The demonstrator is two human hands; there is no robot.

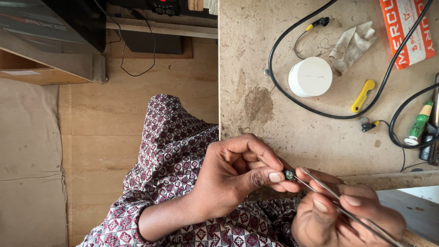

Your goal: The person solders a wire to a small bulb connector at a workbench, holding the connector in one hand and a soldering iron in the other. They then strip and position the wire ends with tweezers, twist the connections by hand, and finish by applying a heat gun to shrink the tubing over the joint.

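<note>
My left hand (pixel 233 176) pinches a small round part (pixel 289 174) between thumb and fingertips, just off the table (pixel 292 132) edge. My right hand (pixel 345 212) is closed on tweezers (pixel 338 201), tips touching the part from four o'clock. A white puck (pixel 310 77) sits at twelve o'clock, well apart.

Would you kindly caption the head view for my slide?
Left hand pinches a small round part while right hand applies tweezers.

Left hand (pixel 238 176) curled, thumb and fingertips pinched together; right hand (pixel 347 212) just beside it, fingers closed in a pinch, fingertips almost touching.
</note>
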